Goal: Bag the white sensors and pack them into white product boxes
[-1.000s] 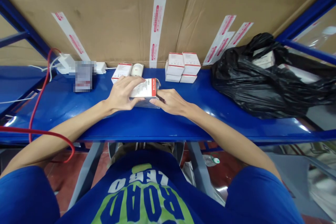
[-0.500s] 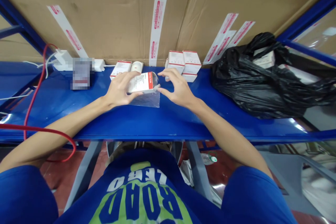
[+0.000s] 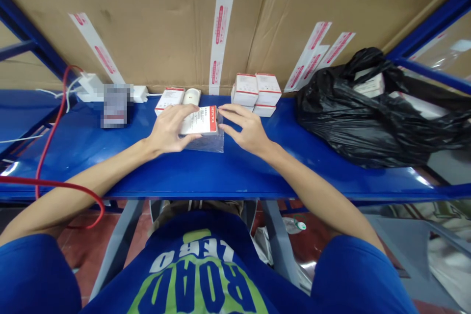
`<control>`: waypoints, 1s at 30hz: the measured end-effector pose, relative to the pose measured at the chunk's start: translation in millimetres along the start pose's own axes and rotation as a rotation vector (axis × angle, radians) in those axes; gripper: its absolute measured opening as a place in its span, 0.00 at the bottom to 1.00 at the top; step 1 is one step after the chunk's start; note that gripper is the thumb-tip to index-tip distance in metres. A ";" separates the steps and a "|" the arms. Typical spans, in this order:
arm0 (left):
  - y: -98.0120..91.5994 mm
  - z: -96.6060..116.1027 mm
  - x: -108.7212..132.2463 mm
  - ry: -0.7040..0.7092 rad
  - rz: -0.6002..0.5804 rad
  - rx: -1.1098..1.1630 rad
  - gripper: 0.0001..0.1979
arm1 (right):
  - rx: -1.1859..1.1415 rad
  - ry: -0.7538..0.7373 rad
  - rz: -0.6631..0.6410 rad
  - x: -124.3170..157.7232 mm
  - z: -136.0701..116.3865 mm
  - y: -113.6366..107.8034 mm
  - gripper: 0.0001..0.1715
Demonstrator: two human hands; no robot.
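A white box with a red end band lies level above the blue shelf. My left hand grips its left part, thumb along the near side and fingers over the far side. At the box's right end is my right hand, its thumb and fingertips a little apart and touching or very near the end. Whether a flap is between them is too small to tell. A clear plastic bag lies under the box, its near edge showing.
Behind are a white-red box and a cream device. Stacked small boxes stand right of centre, a black plastic bag farther right. A red cable and white adapters are at left.
The right end of the box, where a pale flap stuck out, now looks flat. My right hand has moved slightly left and down against that end. My left hand keeps its grip.
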State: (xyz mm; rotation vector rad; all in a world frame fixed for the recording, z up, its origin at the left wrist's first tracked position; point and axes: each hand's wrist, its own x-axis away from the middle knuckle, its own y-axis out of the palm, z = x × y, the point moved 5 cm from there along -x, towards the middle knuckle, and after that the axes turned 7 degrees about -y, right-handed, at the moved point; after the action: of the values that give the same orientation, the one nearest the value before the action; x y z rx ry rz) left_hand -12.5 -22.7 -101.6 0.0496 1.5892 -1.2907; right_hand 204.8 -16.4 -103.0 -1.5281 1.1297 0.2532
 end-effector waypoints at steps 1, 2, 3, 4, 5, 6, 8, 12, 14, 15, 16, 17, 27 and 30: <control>-0.2 0.1 -0.1 -0.005 0.004 -0.002 0.34 | -0.013 -0.003 0.004 0.4 -1.6 0.6 0.20; -0.6 0.2 -0.2 -0.011 0.009 -0.004 0.34 | -0.028 -0.005 0.007 0.9 -3.4 1.3 0.20; -0.9 0.1 -0.4 -0.021 0.011 -0.006 0.34 | -0.046 -0.004 0.009 1.3 -5.2 2.1 0.21; -1.1 -0.3 -0.4 -0.036 0.011 -0.007 0.35 | -0.068 0.002 0.009 1.7 -6.9 3.0 0.21; -1.2 -1.0 -0.5 -0.053 0.007 -0.007 0.35 | -0.094 0.016 0.010 2.1 -8.3 4.0 0.22; -1.3 -1.7 -0.6 -0.069 0.003 -0.005 0.35 | -0.129 0.042 0.011 2.3 -9.0 5.1 0.23; -2.1 -2.6 -0.7 -0.080 0.004 0.005 0.35 | -0.230 0.138 0.033 2.8 -7.1 7.6 0.26; -4.7 -1.0 -0.9 -0.038 0.037 0.003 0.34 | -0.474 0.385 0.139 4.0 7.7 14.1 0.32; -6.0 1.1 -1.0 0.004 0.056 -0.006 0.33 | -0.549 0.447 0.146 3.3 14.3 17.9 0.30; -6.5 2.2 -1.1 0.027 0.061 -0.007 0.32 | -0.569 0.464 0.136 2.8 16.7 19.3 0.27; -6.9 3.2 -1.2 0.049 0.063 -0.007 0.31 | -0.579 0.477 0.126 2.5 18.3 19.9 0.24; -7.0 3.7 -1.4 0.060 0.058 -0.007 0.31 | -0.578 0.486 0.122 2.4 19.3 19.7 0.21; 2.8 -5.4 -3.9 -0.134 -0.163 -0.016 0.44 | -0.555 0.460 0.064 3.3 17.5 7.3 0.19; 1.6 -4.2 -4.0 -0.114 -0.149 -0.045 0.42 | -0.593 0.450 0.019 2.2 13.0 7.1 0.20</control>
State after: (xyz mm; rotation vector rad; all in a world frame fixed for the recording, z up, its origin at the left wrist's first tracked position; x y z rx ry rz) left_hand -12.6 -16.8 -100.3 -0.1709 1.5465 -1.3466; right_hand 205.9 -5.6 -113.2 -2.1715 1.5066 0.2802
